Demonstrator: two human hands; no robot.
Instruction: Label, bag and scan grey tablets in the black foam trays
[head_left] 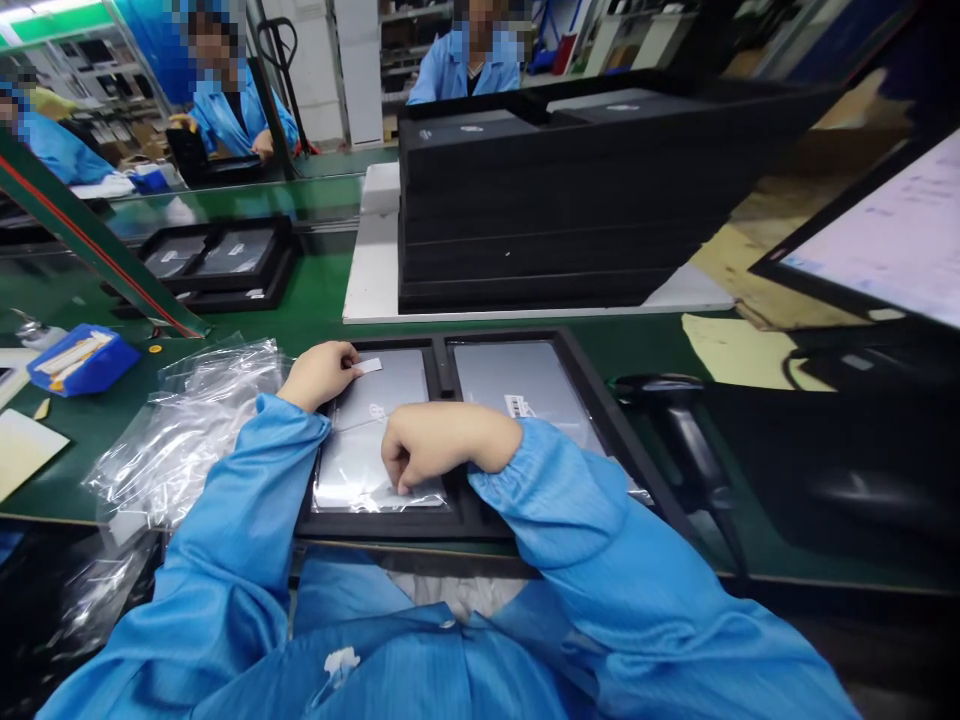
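A black foam tray (442, 370) in front of me has two compartments, each with a flat grey device in clear plastic. My left hand (321, 376) is closed at the upper left corner of the left device (352, 450), with a small white label (370, 366) at its fingertips. Over the lower part of that same device, my right hand (442, 440) is curled with its fingertips down against the plastic; whatever they pinch is hidden. The right device (517, 370) bears a barcode sticker (516, 406) and is partly covered by my right sleeve.
Loose clear plastic bags (187, 440) lie left of the tray. A barcode scanner (679, 430) is at right, near a monitor (885, 230). Behind stands a tall stack of black trays (540, 210). A blue bin (82, 360) sits far left. Co-workers are across the bench.
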